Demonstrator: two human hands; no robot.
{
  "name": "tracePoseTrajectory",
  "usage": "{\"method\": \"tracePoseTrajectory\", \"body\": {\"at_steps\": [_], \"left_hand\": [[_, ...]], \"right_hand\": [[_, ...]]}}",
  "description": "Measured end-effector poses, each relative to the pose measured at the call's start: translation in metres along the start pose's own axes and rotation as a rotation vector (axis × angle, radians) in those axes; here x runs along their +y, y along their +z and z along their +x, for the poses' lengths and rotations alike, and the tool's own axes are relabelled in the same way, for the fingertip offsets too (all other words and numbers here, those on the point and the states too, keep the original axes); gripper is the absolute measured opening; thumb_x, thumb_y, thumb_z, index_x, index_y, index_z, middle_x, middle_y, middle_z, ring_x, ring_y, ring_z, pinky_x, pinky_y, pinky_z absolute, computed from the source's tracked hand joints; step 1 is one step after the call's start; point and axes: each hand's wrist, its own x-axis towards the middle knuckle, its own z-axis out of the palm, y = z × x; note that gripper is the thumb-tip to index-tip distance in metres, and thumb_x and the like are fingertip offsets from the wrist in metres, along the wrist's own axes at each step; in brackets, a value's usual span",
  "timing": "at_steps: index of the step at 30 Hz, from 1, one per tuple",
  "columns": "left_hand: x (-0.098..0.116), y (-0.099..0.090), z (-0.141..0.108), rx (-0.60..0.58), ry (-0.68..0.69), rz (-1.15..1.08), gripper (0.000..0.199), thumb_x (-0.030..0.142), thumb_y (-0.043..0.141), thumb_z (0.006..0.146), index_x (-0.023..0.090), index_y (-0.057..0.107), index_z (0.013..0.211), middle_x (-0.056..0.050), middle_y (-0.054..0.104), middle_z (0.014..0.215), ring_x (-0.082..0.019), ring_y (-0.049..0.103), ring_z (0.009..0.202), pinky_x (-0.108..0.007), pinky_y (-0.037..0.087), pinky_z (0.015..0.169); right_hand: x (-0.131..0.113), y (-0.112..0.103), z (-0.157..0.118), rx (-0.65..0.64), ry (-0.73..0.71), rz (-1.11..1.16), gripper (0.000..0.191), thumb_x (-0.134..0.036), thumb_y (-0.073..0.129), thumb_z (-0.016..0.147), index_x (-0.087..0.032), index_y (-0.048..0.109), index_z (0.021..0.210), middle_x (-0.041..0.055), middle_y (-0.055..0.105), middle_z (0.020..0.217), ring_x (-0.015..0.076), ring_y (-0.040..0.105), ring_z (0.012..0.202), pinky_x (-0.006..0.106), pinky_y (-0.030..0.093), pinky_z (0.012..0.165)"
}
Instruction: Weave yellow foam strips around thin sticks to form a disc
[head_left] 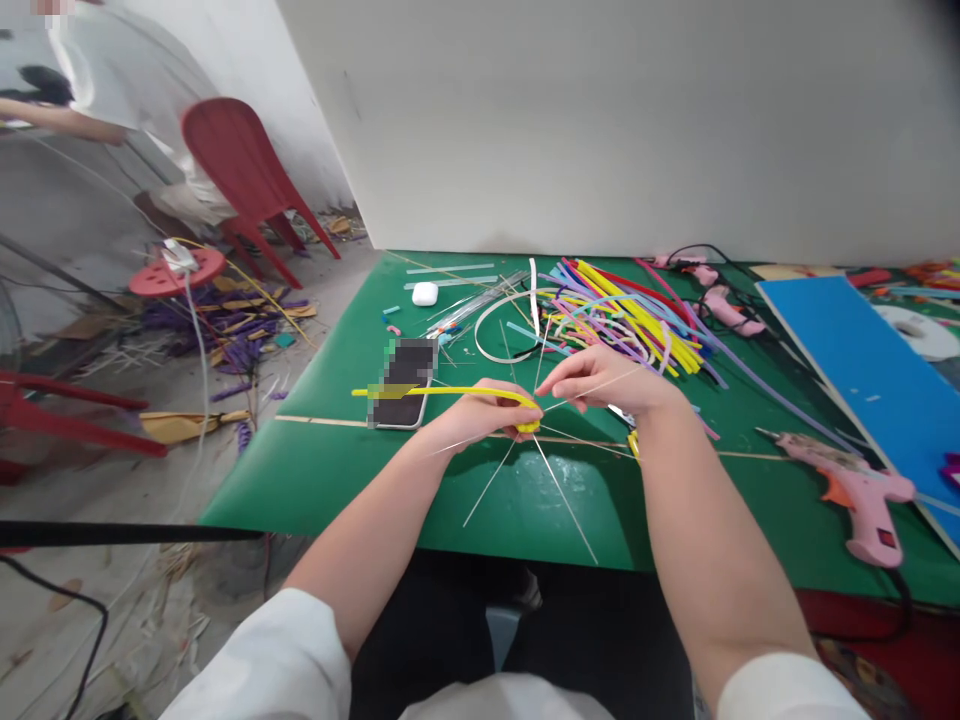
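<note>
My left hand (491, 410) is closed, pinching a yellow pipe cleaner (450, 391) where it is wound at the hub of a frame of thin wires (566, 498). The wires spread out from the hub like spokes, and the loose yellow end stretches left above a phone (409, 400). Just right of the hub, my right hand (592, 378) has bent fingers with the index and thumb apart. One spoke crosses that hand, and I see no other thing in its fingers.
Behind my hands lies a pile of coloured pipe cleaners (630, 310). A white earbud case (424, 294) sits back left. A pink glue gun (855, 490) lies right, beside a blue board (847, 360); another glue gun (727, 308) is farther back. A person sits by a red chair (240, 150).
</note>
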Motion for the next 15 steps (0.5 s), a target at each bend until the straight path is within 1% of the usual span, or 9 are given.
{"method": "tracePoseTrajectory", "body": {"at_steps": [2,4,5,7,10,13,15], "left_hand": [[0.000,0.000,-0.001,-0.046,-0.010,-0.001,0.020,0.029,0.069,0.069,0.010,0.064,0.075,-0.003,0.063,0.065,-0.009,0.059,0.055,-0.022,0.051,0.055],[0.000,0.000,-0.001,-0.096,-0.043,0.023,0.022,0.030,0.069,0.069,0.010,0.065,0.077,-0.003,0.063,0.067,-0.009,0.059,0.054,-0.021,0.051,0.054],[-0.001,0.001,0.000,-0.119,-0.062,0.034,0.023,0.030,0.070,0.068,0.011,0.065,0.079,-0.003,0.064,0.068,-0.009,0.060,0.054,-0.021,0.051,0.054],[-0.001,0.002,0.000,-0.148,-0.095,0.050,0.023,0.030,0.070,0.067,0.011,0.066,0.079,-0.003,0.064,0.068,-0.009,0.060,0.053,-0.021,0.052,0.053],[-0.003,0.004,0.000,-0.169,-0.135,0.066,0.023,0.029,0.072,0.066,0.010,0.066,0.077,-0.003,0.064,0.066,-0.010,0.061,0.054,-0.021,0.052,0.052],[-0.006,0.005,0.000,-0.211,-0.143,0.077,0.024,0.029,0.072,0.065,0.010,0.066,0.079,-0.004,0.064,0.066,-0.011,0.062,0.054,-0.021,0.053,0.052],[-0.007,0.005,0.001,-0.210,-0.136,0.074,0.024,0.029,0.072,0.065,0.010,0.066,0.078,-0.003,0.063,0.064,-0.011,0.062,0.054,-0.022,0.053,0.052]], "right_hand": [[-0.007,-0.002,0.000,-0.130,0.057,-0.026,0.029,-0.036,0.059,0.075,-0.018,0.069,0.096,-0.0062,0.047,0.040,0.0035,0.035,0.033,0.019,0.018,0.034],[-0.012,-0.001,0.001,-0.206,0.082,-0.068,0.036,-0.038,0.055,0.078,-0.016,0.066,0.104,-0.0066,0.047,0.038,0.0034,0.036,0.032,0.018,0.020,0.035],[-0.013,0.000,0.002,-0.229,0.088,-0.090,0.037,-0.038,0.054,0.079,-0.015,0.065,0.105,-0.0064,0.048,0.038,0.0037,0.037,0.032,0.018,0.022,0.035],[-0.015,0.004,0.003,-0.262,0.106,-0.127,0.035,-0.036,0.056,0.077,-0.015,0.065,0.103,-0.0065,0.049,0.041,0.0039,0.040,0.034,0.018,0.024,0.036],[-0.015,0.010,0.003,-0.293,0.128,-0.186,0.028,-0.031,0.060,0.073,-0.016,0.067,0.095,-0.0075,0.048,0.044,0.0028,0.036,0.034,0.017,0.025,0.036],[-0.013,0.014,0.003,-0.292,0.112,-0.206,0.021,-0.031,0.061,0.072,-0.016,0.066,0.085,-0.0071,0.049,0.049,0.0022,0.036,0.036,0.017,0.025,0.036],[-0.011,0.017,0.003,-0.295,0.108,-0.185,0.019,-0.031,0.059,0.073,-0.016,0.063,0.083,-0.0067,0.049,0.052,0.0024,0.037,0.037,0.016,0.025,0.036]]}}
